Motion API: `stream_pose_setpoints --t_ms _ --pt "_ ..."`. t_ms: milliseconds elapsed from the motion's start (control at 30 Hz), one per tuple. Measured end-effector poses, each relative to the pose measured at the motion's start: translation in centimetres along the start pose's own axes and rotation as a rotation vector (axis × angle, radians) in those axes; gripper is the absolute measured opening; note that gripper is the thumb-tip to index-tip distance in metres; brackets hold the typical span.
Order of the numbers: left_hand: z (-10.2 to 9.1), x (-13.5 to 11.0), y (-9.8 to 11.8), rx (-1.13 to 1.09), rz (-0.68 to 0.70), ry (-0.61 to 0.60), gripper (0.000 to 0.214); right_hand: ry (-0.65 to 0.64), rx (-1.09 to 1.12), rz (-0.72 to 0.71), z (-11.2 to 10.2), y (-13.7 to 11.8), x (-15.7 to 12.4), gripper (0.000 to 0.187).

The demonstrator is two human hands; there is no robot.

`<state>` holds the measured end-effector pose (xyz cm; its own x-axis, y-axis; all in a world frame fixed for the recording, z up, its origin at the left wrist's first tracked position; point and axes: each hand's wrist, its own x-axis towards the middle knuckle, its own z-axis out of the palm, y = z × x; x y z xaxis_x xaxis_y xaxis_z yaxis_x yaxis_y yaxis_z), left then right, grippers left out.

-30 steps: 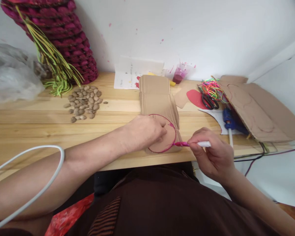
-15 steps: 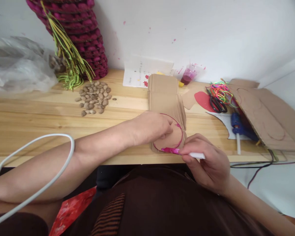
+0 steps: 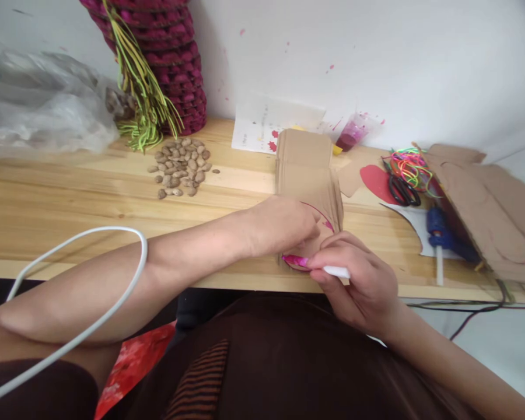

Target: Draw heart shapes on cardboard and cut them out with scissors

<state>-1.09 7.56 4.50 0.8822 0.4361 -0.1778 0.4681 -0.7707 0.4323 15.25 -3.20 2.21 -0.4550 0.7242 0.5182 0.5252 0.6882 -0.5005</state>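
My right hand (image 3: 361, 280) pinches a short white-handled paintbrush (image 3: 336, 271), its front part coloured pink. The brush's pink end lies along the lower edge of a pink curved outline on a piece of brown cardboard (image 3: 306, 175). My left hand (image 3: 289, 224) presses on the cardboard inside that outline, its fingers bent and bunched; the fingertips are partly hidden. A pink patch shows on the outline beyond my left fingers. The cardboard's near part is largely covered by both hands.
Nuts in shells (image 3: 181, 166) lie in a pile at left, before a magenta woven basket (image 3: 186, 76) and a plastic bag (image 3: 48, 105). A cup of pink liquid (image 3: 350, 137), scissors (image 3: 403, 191), a blue glue gun (image 3: 437, 227) and more cardboard (image 3: 490, 204) stand right. A white cable (image 3: 142, 256) crosses my left forearm.
The view has shifted, so the table's things appear farther right. My right hand and the brush have moved left along the lower outline, nearer my left hand, which stays pressed on the cardboard.
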Motion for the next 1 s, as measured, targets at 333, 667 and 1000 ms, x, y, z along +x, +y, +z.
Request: stream_pose_setpoints --t_ms 333,667,1000 --pt "-0.3 -0.1 0.3 0.108 -0.034 -0.026 0.030 -0.036 0.010 -0.006 -0.5 -0.2 -0.8 0.007" --pt "-0.1 0.2 0.2 0.143 -0.055 -0.027 0.028 -0.074 0.016 0.041 -1.6 -0.2 -2.1 0.010" --pt "-0.6 0.0 0.5 0.150 -0.054 -0.040 0.031 -0.077 0.031 0.073 -2.6 0.2 -3.3 0.014"
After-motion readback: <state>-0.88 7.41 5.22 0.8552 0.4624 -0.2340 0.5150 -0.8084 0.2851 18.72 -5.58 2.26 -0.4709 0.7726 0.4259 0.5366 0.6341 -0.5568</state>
